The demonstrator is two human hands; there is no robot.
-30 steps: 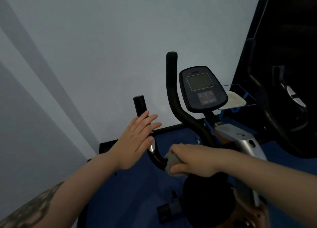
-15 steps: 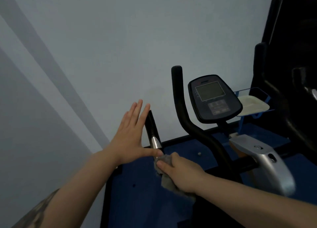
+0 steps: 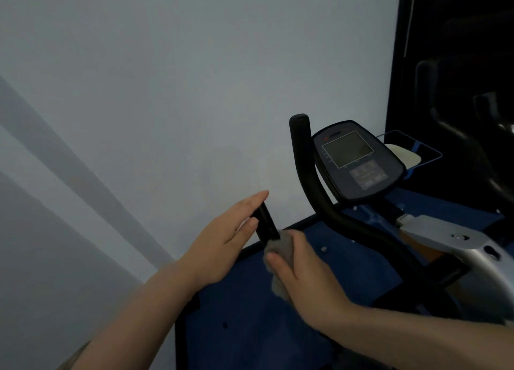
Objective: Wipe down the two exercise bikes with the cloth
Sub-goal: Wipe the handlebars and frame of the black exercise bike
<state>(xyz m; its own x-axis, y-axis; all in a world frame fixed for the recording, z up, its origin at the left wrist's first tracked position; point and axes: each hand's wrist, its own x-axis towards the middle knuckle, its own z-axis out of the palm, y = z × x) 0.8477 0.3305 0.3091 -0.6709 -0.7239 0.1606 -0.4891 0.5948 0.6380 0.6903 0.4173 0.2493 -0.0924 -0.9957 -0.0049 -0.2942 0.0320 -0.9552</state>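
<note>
An exercise bike stands in front of me, with a dark console [image 3: 357,162], a silver frame [image 3: 456,239] and two black handlebars. My right hand [image 3: 303,269] grips a grey cloth [image 3: 279,248] wrapped round the left handlebar [image 3: 265,222]. My left hand [image 3: 225,240] is flat with straight fingers, its palm against the outer side of that handlebar near its tip. The right handlebar [image 3: 308,172] rises free beside the console. A second bike [image 3: 472,136] is a dark shape at the right edge.
A pale wall [image 3: 167,91] is close behind the handlebars. A blue floor mat [image 3: 250,308] with a black border lies below. A blue wire rack with a white tray [image 3: 406,155] sits behind the console.
My right hand has slid the cloth up the left handlebar, from its lower bend toward the tip. My left hand has stayed flat against the bar. The view has shifted left.
</note>
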